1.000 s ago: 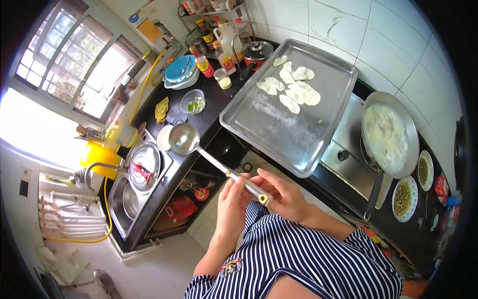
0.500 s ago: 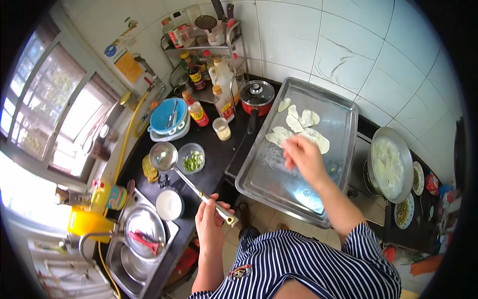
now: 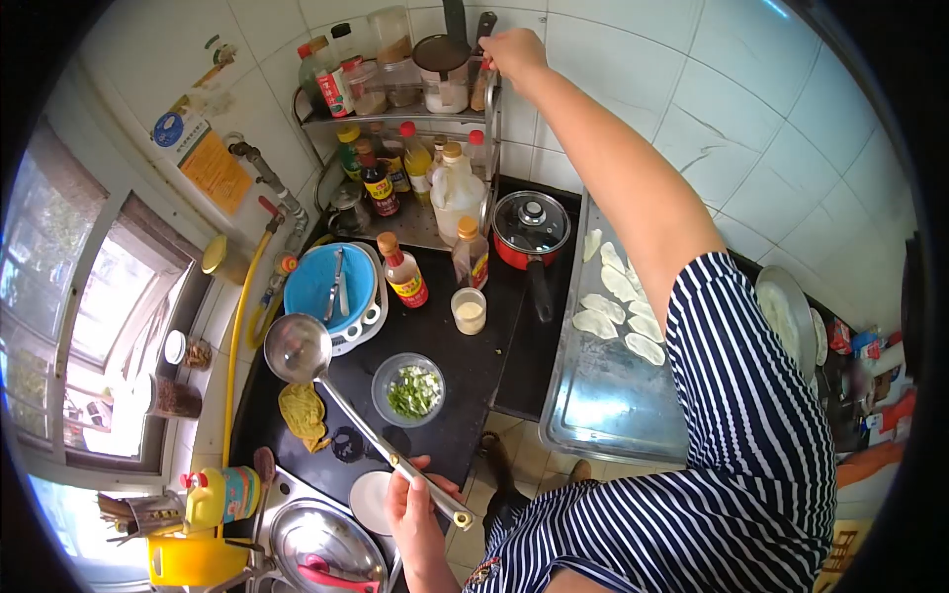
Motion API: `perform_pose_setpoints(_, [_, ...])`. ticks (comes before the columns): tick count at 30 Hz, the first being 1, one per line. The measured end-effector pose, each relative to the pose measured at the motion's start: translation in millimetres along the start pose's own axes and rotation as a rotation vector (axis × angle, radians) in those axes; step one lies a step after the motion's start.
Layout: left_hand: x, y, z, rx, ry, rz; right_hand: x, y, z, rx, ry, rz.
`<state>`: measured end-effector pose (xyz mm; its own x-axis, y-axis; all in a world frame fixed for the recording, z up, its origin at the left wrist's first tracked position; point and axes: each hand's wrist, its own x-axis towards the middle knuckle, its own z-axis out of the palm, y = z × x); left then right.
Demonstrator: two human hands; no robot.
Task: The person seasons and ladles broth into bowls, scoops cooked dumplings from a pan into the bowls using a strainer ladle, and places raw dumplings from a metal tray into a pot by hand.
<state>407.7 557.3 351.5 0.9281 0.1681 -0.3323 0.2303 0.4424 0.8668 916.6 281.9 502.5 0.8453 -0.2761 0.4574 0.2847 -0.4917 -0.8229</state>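
My left hand (image 3: pixel 423 502) is closed around the handle of a metal ladle (image 3: pixel 356 425), low in front of my body. The ladle's bowl (image 3: pixel 298 348) hangs over the counter beside the blue basin (image 3: pixel 326 287). My right hand (image 3: pixel 514 53) reaches far up to the top right end of the metal rack (image 3: pixel 425 117). Its fingers are bent together beside a dark handle (image 3: pixel 484 25) that stands upright there; what they hold, if anything, is hidden. Flat pale dough pieces (image 3: pixel 596 323) lie on the large metal tray (image 3: pixel 578 420), partly covered by my right arm.
A glass bowl of chopped green onion (image 3: pixel 410 390), a small jar (image 3: pixel 469 311) and sauce bottles (image 3: pixel 402 272) stand on the black counter. A red lidded pot (image 3: pixel 532 229) is beside the tray. The sink (image 3: pixel 326 539) lies lower left. A wide pan (image 3: pixel 781 311) is at right.
My right hand has left the space above the tray and moved up and left to the rack. The view has turned left. My left hand still grips the ladle.
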Motion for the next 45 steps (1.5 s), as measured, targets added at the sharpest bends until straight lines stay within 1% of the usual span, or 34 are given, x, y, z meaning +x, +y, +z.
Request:
perform_pose_setpoints(2, [9.4, 2.4, -5.5, 0.008, 0.003, -0.009, 18.2, 1.1, 15.6, -0.065, 0.074, 0.046])
perform_pose_setpoints(4, [18.8, 3.4, -11.6, 0.016, 0.012, -0.015, 24.6, -1.6, 27.6, -0.073, 0.075, 0.059])
perform_pose_setpoints(6, [26.9, 4.1, -17.7, 0.003, 0.018, -0.035, 34.9, 0.2, 32.7, 0.036, 0.019, 0.221])
perform_pose_setpoints(7, [30.0, 6.4, -18.6, 0.008, 0.024, -0.041, 62.3, 25.4, 39.1, 0.143, -0.020, 0.272])
perform_pose_setpoints(10, [40.2, 9.2, -17.0, 0.017, 0.064, -0.049, 75.4, 40.7, 44.6, 0.090, -0.044, 0.301])
perform_pose_setpoints(11, [43.3, 10.0, -16.4, 0.016, 0.062, -0.053, 77.7, 44.4, 41.7, 0.086, -0.043, 0.303])
perform_pose_setpoints(13, [48.8, 11.3, -15.9, 0.000, 0.055, -0.048, 76.1, 40.9, 33.5, -0.001, -0.124, 0.095])
perform_pose_setpoints(14, [51.1, 11.6, -15.6, -0.001, 0.050, -0.050, 74.4, 38.9, 30.7, -0.005, -0.120, 0.096])
perform_pose_setpoints(16, [55.7, 10.8, -14.0, -0.014, 0.042, -0.044, 66.8, 31.8, 24.9, -0.027, -0.200, -0.010])
perform_pose_setpoints(17, [57.4, 10.8, -13.3, -0.016, 0.038, -0.045, 63.3, 27.5, 23.4, -0.031, -0.197, -0.011])
perform_pose_setpoints(19, [59.3, 10.9, -13.1, -0.017, 0.037, -0.044, 61.9, 26.9, 23.0, -0.137, -0.222, -0.006])
perform_pose_setpoints(23, [59.5, 11.9, -16.4, -0.015, 0.005, -0.074, 58.7, 24.6, 20.6, -0.100, -0.202, -0.003])
perform_pose_setpoints(26, [59.6, 13.5, -14.1, -0.010, 0.043, -0.046, 56.7, 22.4, 19.1, -0.051, -0.163, 0.045])
perform_pose_setpoints(28, [59.9, 13.2, -15.4, -0.021, 0.057, -0.044, 55.5, 21.9, 17.0, -0.063, -0.225, 0.069])
perform_pose_setpoints(32, [61.0, 9.1, -18.7, -0.038, 0.065, -0.038, 35.7, 5.6, 15.4, -0.087, -0.216, 0.043])
perform_pose_setpoints(35, [60.3, 8.4, -20.1, -0.031, 0.059, -0.037, 35.6, 10.9, 15.6, -0.009, -0.152, 0.004])
perform_pose_setpoints(37, [60.4, 8.2, -19.8, -0.026, 0.067, -0.047, 42.3, 18.3, 13.6, 0.062, -0.083, 0.056])
perform_pose_setpoints(38, [60.3, 8.7, -19.6, -0.026, 0.066, -0.047, 45.7, 21.6, 12.3, 0.062, -0.083, 0.056])
perform_pose_setpoints(40, [59.9, 10.0, -19.1, -0.012, 0.069, -0.049, 47.1, 21.5, 9.6, 0.099, -0.022, 0.147])
perform_pose_setpoints(45, [60.9, 10.6, -18.7, -0.012, 0.065, -0.050, 40.9, 13.9, 2.5, 0.057, -0.045, 0.117])
